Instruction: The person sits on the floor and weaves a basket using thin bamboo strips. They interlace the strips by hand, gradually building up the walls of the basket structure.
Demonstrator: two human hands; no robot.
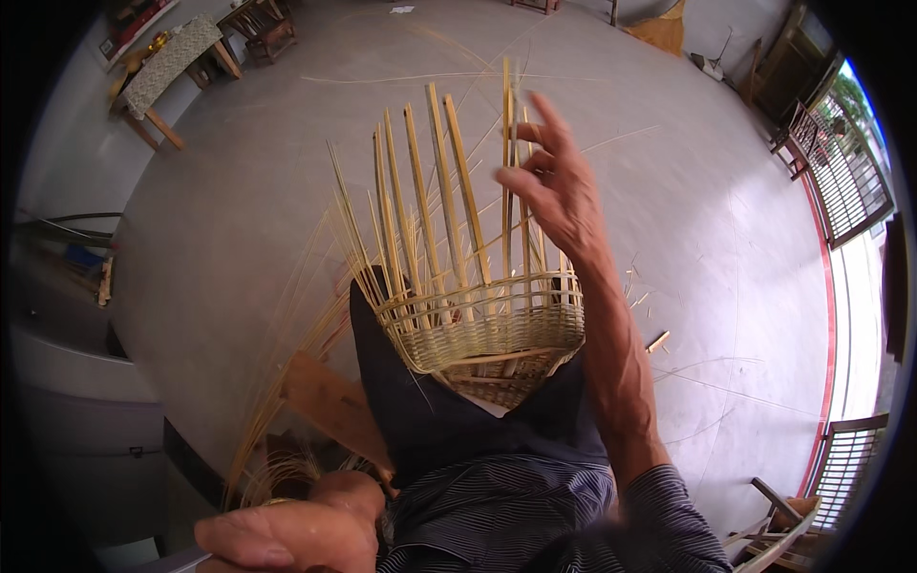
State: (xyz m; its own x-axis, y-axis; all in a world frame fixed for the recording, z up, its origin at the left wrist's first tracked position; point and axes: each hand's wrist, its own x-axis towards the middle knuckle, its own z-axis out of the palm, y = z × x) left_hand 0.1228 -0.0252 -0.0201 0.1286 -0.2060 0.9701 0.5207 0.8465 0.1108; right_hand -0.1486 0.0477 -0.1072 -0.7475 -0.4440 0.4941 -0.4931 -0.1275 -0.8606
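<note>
A partly woven bamboo basket (480,333) rests across my lap, its bare upright stakes (437,179) pointing away from me. My right hand (555,172) is raised at the stakes on the basket's right side, thumb and fingers spread around a pair of them; whether it touches them is not plain. Low at the left, close to the camera, is my left hand (308,530), its fingers curled and partly cut off by the frame's edge. Whether it holds anything cannot be told. Thin bamboo strips (265,408) lie to the left of my legs, and some are coiled just behind my left hand.
A wooden board (337,408) lies by my left leg. Long splints and short bamboo offcuts (658,342) are scattered on the grey floor (716,272). Bamboo or wooden pieces (777,530) stand at the lower right. A cloth-covered table (172,64) is at the far left.
</note>
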